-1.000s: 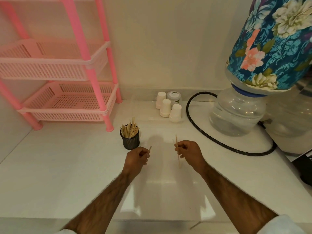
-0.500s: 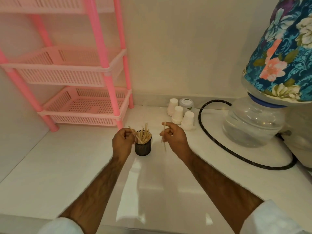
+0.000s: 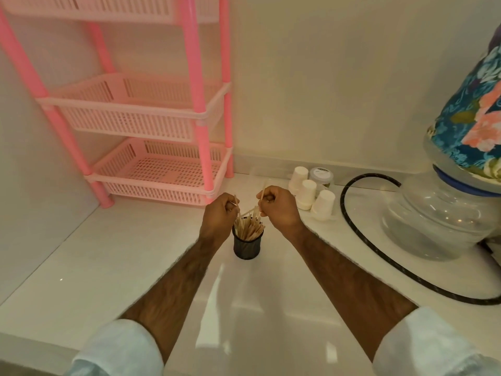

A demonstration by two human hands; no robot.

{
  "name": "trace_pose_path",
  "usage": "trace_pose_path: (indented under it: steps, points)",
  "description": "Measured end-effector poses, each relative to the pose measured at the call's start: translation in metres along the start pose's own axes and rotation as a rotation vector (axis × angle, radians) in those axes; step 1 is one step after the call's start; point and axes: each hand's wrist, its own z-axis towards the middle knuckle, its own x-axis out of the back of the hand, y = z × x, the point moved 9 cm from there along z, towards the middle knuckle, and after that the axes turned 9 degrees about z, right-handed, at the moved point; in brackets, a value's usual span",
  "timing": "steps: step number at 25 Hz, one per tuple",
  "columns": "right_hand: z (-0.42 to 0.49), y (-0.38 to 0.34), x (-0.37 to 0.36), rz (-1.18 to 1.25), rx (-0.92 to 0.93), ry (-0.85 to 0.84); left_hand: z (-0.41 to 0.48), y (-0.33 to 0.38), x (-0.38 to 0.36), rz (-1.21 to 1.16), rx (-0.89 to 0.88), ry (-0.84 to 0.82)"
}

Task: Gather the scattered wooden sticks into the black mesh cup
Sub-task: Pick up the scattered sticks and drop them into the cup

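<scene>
A glossy white countertop (image 3: 108, 267) carries a pink plastic tiered rack (image 3: 130, 104) at its far left. The black mesh cup (image 3: 247, 246) is stood upright on the countertop, between the two wrists. The left hand (image 3: 218, 215) is curled, with a thin wooden stick (image 3: 237, 202) pinched in its fingers. The right hand (image 3: 279, 210) is likewise clamped on a second wooden stick (image 3: 263, 189). A bundle of wooden sticks (image 3: 248, 229) is contained in the cup.
</scene>
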Motion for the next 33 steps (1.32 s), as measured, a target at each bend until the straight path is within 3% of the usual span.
trace_pose_path:
  steps: [5,10,18,21,24,26,30,33]
  points:
    - [0.009,-0.024,-0.008,-0.574,0.25,-0.124,-0.003,0.008,-0.013,0.088,-0.042,-0.093]
    - [0.004,-0.006,-0.036,-0.741,0.141,-0.307,-0.001,0.014,-0.027,0.185,-0.056,-0.192]
    - [-0.001,0.014,-0.021,-0.255,-0.057,-0.196,0.002,-0.008,-0.032,0.146,-0.01,-0.21]
    - [-0.006,0.019,-0.009,-0.036,-0.122,-0.144,0.001,-0.017,-0.022,0.087,0.005,-0.096]
    - [-0.008,0.022,-0.006,-0.013,-0.126,-0.14,-0.013,-0.045,-0.013,0.056,0.118,0.022]
    - [-0.009,0.024,-0.002,-0.003,-0.103,-0.125,-0.026,-0.068,-0.021,0.059,0.207,-0.039]
    - [-0.01,0.041,0.007,-0.039,-0.129,-0.109,-0.047,-0.086,-0.064,-0.017,0.267,-0.414]
    - [-0.019,0.046,-0.008,-0.25,-0.078,-0.27,-0.051,-0.077,-0.079,-0.114,0.214,-0.461]
